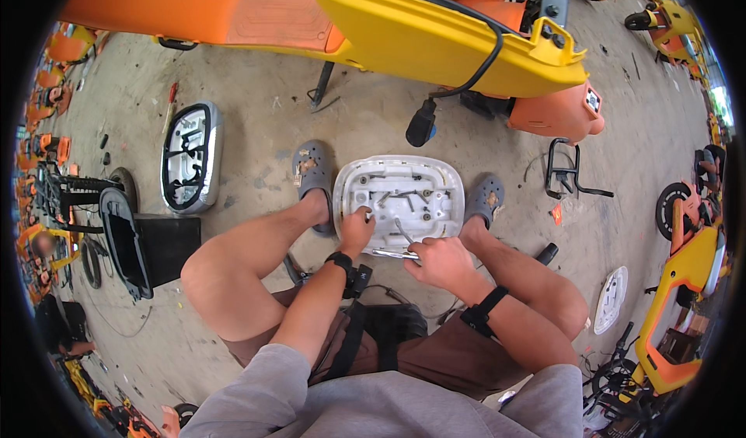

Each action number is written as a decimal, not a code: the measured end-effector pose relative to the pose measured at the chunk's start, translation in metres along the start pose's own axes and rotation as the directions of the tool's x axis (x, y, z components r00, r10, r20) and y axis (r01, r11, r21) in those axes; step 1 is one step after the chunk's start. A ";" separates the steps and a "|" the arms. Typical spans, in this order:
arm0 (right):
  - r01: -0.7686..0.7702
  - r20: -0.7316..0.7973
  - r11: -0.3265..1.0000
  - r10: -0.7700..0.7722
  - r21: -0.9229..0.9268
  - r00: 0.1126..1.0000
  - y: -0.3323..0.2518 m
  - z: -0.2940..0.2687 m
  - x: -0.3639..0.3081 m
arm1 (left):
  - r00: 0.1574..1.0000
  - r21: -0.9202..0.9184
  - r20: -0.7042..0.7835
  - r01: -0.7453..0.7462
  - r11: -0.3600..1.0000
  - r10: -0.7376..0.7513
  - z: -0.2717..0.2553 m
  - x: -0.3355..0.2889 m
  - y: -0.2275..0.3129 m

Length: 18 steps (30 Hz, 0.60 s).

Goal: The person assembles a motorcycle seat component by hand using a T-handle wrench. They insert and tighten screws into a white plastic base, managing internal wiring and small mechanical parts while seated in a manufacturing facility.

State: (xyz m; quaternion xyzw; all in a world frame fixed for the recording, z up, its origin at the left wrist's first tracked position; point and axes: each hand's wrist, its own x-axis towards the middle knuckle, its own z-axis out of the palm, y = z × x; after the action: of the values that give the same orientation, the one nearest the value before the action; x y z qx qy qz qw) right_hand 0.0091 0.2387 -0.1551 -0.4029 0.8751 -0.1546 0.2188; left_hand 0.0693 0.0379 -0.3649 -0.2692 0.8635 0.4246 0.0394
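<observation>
Between my feet lies a white plastic shell [439, 172], ribbed inside, with several dark metal pieces and bolts in it. My left hand [356, 231] is at the shell's near left part, thumb and fingers closed in a pinch. Whatever sits between those fingertips is too small to make out. Over the near right edge, my right hand [444, 264] is closed around a silver metal hand tool [404, 231]. A slim rod of it points up and left into the shell. A shiny bar [392, 253] shows beside the same fingers, along the near edge.
A grey-white seat-shaped part [211, 158] with a black rim lies left, near a black open box [167, 247]. Ahead stands an orange and yellow vehicle body [451, 45] with a dangling cable plug [421, 123]. A black metal bracket [563, 170] and a white oval panel [611, 300] lie right.
</observation>
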 end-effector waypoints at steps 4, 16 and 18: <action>0.044 0.014 0.999 -0.044 -0.011 0.999 -0.007 0.000 0.005 | 0.998 0.019 -0.004 -0.057 0.998 0.058 -0.088 0.058 -0.003; 0.070 0.041 0.997 -0.068 -0.044 0.997 -0.024 0.001 0.016 | 0.407 0.125 0.154 -0.912 0.391 0.900 -0.305 -0.149 0.357; 0.013 0.055 0.998 -0.009 -0.065 0.998 -0.017 -0.001 0.013 | 0.514 0.019 0.020 -0.858 0.514 0.857 -0.301 -0.203 0.364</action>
State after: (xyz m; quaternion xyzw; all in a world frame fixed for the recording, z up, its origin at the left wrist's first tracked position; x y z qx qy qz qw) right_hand 0.0121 0.2183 -0.1497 -0.4187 0.8713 -0.1159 0.2283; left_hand 0.1093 0.0780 0.1458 0.1936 0.8894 0.3785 -0.1678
